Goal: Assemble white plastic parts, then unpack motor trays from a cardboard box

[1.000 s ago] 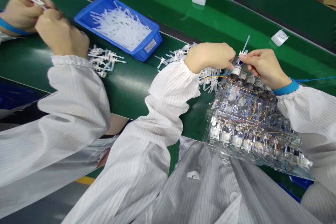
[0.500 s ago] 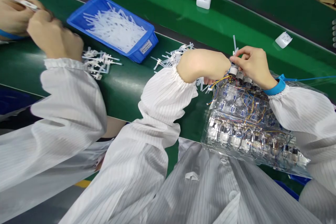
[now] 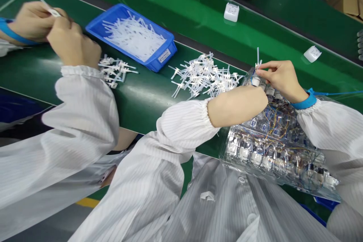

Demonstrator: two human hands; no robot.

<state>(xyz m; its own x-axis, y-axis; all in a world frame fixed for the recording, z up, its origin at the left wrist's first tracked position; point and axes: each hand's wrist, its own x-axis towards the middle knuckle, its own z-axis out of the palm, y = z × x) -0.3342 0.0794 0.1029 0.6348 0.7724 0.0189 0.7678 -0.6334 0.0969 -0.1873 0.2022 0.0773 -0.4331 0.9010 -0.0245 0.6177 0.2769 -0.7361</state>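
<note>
My right hand [image 3: 279, 77], with a blue strap at its wrist, is closed in a pinch on a small white tube fitting [image 3: 257, 65] with a clear tube standing up from it. The fitting is at the far left corner of a clear plastic tray [image 3: 227, 155]. In the tray sit rows of small motor-like parts [image 3: 256, 159] with thin coloured wires. My left hand [image 3: 239, 106] lies over the tray's left edge, its back towards me and its fingers hidden. Beyond it spreads a pile of similar white fittings with tubes [image 3: 202, 77].
A blue bin [image 3: 161, 60] of short clear tubes stands on the green bench. Left of it, a co-worker's hands [image 3: 75, 43] hold a white piece beside a smaller pile of fittings [image 3: 117, 71]. Two white parts [image 3: 231, 12] rest on the green strip beyond.
My left hand has moved towards me and over the tray, uncovering the pile of fittings. My right hand keeps its pinch at the tray's far corner. The whole view has shifted slightly.
</note>
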